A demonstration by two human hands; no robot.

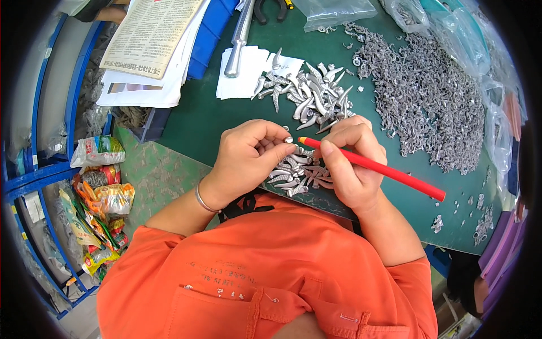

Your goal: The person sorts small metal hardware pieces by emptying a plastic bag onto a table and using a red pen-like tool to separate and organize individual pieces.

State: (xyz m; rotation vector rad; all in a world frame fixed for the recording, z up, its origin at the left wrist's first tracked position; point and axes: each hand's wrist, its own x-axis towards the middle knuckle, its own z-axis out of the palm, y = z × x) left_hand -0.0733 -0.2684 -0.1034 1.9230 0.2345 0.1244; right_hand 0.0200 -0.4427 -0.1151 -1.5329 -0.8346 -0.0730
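Observation:
My left hand (247, 159) pinches a small silvery metal piece (288, 139) between thumb and forefinger. In my right hand (358, 163) is a red pencil-like stick (394, 174), its yellowish tip pointing at that piece with a slight gap between. Beneath and between my hands, a small pile of horn-shaped metal pieces (290, 174) lies at the table's near edge. Some in it look more reddish, perhaps from reflected colour. Beyond my fingers spreads a larger pile of horn-shaped metal pieces (313, 95), several with a textured surface.
A wide heap of small ring-like metal parts (427, 106) covers the green table (194, 114) at right, beside plastic bags (457, 46). Farther back are a ring mandrel (239, 46) on paper slips (250, 84), and pliers (271, 15). Newspapers (148, 38) lie by a blue bin (211, 38).

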